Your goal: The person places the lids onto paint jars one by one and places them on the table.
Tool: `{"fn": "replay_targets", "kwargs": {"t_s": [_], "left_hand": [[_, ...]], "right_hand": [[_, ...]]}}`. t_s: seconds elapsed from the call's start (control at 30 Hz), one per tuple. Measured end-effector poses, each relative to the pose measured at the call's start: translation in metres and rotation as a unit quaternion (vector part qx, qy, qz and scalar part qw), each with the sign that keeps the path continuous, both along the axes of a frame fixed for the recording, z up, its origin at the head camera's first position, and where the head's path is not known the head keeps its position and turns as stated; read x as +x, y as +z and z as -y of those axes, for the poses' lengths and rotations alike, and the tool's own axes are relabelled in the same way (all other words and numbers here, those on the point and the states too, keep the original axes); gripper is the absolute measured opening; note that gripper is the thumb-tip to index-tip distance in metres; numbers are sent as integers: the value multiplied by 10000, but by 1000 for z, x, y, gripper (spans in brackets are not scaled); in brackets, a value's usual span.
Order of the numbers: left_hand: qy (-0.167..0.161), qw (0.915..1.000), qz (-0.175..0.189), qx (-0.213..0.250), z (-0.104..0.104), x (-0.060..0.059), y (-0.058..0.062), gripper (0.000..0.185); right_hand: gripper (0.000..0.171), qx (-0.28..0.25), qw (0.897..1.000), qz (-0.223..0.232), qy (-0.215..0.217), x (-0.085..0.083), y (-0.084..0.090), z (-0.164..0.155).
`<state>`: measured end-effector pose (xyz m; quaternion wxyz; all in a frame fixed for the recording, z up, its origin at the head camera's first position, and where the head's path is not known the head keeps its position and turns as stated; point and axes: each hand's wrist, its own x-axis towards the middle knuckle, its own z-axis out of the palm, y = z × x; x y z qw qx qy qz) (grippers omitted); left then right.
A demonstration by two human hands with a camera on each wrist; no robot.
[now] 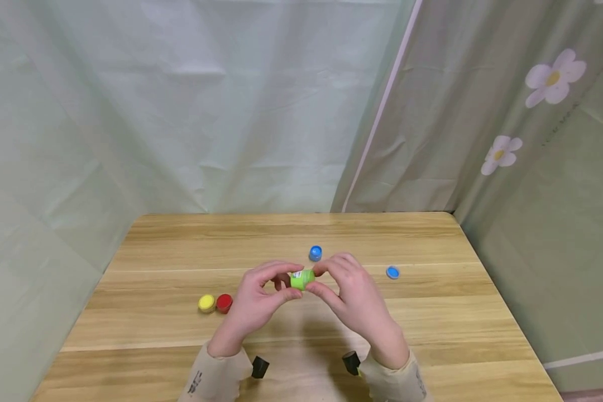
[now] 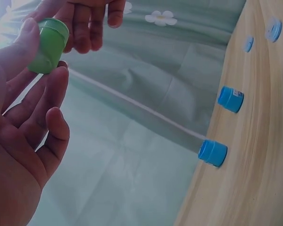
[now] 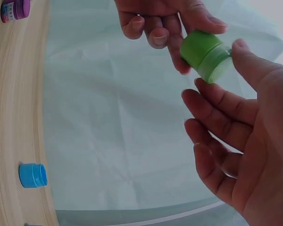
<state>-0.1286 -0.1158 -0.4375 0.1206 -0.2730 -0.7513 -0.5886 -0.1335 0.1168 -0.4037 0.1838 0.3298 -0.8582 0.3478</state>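
Note:
A small green paint jar [image 1: 301, 279] with a white label is held sideways above the table, between both hands. My left hand [image 1: 258, 293] grips its body between thumb and fingers. At the other end, my right hand [image 1: 350, 290] pinches the rim with thumb and index finger. The right wrist view shows that end of the green jar [image 3: 206, 56] as paler and translucent; whether it is a separate lid is unclear. The remaining fingers of the right hand [image 3: 245, 127] are loosely bent below it.
A blue jar [image 1: 315, 254] stands behind the hands, a blue lid [image 1: 392, 272] to the right. Yellow [image 1: 206, 303] and red [image 1: 224, 302] jars sit at left. In the left wrist view, two blue jars and a second blue lid [image 2: 248, 44] appear. A curtain [image 1: 241, 111] hangs behind.

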Motion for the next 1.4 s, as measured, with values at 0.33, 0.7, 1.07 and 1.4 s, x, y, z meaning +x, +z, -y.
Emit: {"fn": "replay_targets", "kwargs": {"t_s": [0.33,0.7,1.07,1.4], "left_hand": [[9,9999,82,-71,-2,3,0,38],[55,9996,-255,125,-5,3,0,39],[116,9996,-242,76,-6,3,-4,39],[238,9984,-501,-94,-8,3,-3,39]], "right_hand": [[19,105,9989,355,-289,4,-4,0],[22,245,9956,800,-422,7,-2,6],[22,384,9943,840,-531,6,-1,7],[21,493,9923,916,-674,6,-2,8]]}}
